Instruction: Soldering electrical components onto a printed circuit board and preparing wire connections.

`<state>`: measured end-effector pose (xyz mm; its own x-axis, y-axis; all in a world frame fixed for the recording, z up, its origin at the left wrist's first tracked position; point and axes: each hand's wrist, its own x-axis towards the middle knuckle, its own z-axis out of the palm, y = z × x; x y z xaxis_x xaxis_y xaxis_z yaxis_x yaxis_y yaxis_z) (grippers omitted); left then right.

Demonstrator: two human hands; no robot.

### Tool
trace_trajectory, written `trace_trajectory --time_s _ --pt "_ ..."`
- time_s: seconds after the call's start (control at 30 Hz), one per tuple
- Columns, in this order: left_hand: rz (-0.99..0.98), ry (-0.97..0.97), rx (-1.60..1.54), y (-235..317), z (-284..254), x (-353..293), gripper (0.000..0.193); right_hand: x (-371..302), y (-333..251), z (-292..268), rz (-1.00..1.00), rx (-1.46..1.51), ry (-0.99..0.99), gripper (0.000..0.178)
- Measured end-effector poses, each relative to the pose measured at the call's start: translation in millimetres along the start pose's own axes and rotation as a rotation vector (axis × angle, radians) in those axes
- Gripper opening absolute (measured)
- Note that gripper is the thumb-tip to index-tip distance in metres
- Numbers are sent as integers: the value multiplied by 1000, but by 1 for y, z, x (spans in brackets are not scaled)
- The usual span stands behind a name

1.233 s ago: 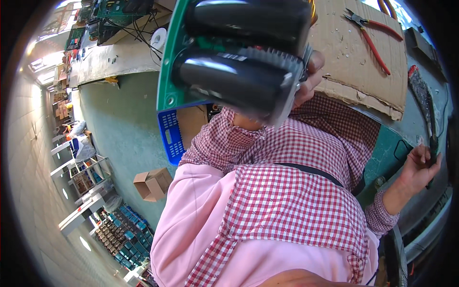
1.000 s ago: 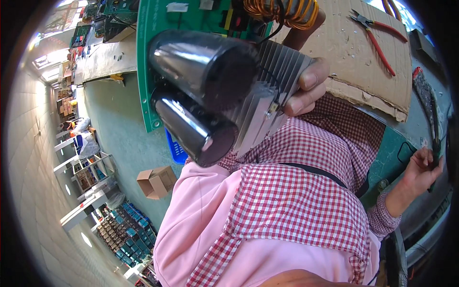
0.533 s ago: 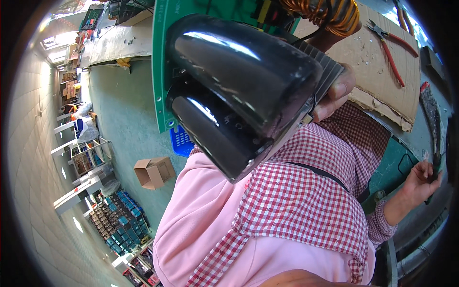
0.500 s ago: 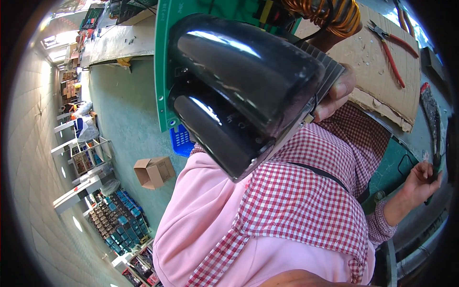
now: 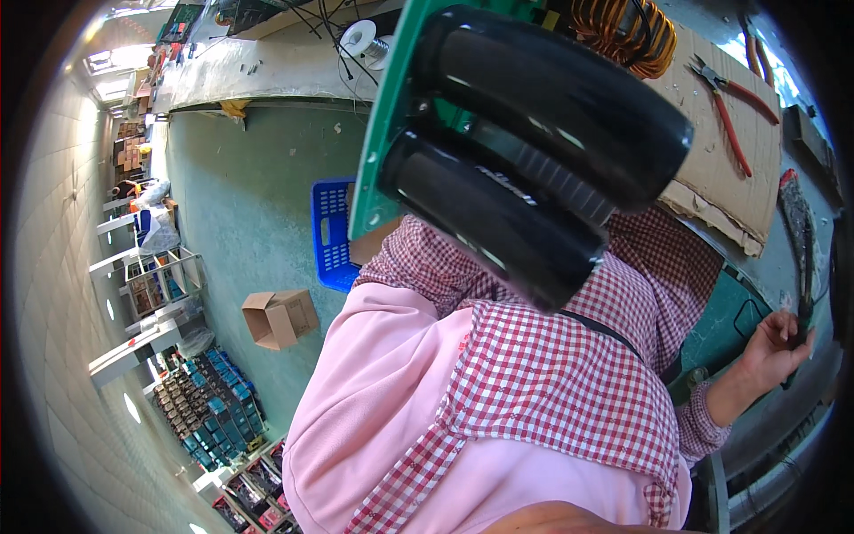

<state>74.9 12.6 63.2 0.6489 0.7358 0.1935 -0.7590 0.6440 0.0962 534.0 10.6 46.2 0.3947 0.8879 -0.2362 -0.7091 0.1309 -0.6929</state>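
A green circuit board (image 5: 378,147) is held up in front of me, carrying two large black capacitors (image 5: 551,98), a grey finned heat sink (image 5: 565,182) and a copper-wound coil (image 5: 627,36). My left sleeve (image 5: 418,258) runs up behind it; the fingers of my left hand are hidden now, though they gripped the board's far side a moment ago. At the right, my right hand (image 5: 774,351) is closed around a long dark tool (image 5: 803,307), whose exact kind I cannot make out.
Red-handled cutters (image 5: 728,111) lie on a cardboard sheet (image 5: 712,191) on the bench. A wire spool (image 5: 360,40) stands on another bench beside loose black cables. On the floor are a blue plastic crate (image 5: 331,240) and an open carton (image 5: 280,319).
The board and its capacitors have shifted right and turned, covering the fingers that showed at its edge. More of the blue crate and the wire spool show. My right hand has barely moved.
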Motion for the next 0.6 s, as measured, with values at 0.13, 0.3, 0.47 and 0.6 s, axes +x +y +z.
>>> trace_trajectory --time_s 0.13,0.3,0.47,0.6 --pt "-32 -4 -11 1 1 8 59 5 -4 0 29 33 30 26" --pt "-180 -114 -90 -11 -8 46 57 5 -4 -3 24 82 58 20" --pt "334 287 80 -25 4 31 46 35 11 28 31 325 98 35" --pt "290 234 11 -28 -1 35 52 84 3 45 -110 351 245 39"
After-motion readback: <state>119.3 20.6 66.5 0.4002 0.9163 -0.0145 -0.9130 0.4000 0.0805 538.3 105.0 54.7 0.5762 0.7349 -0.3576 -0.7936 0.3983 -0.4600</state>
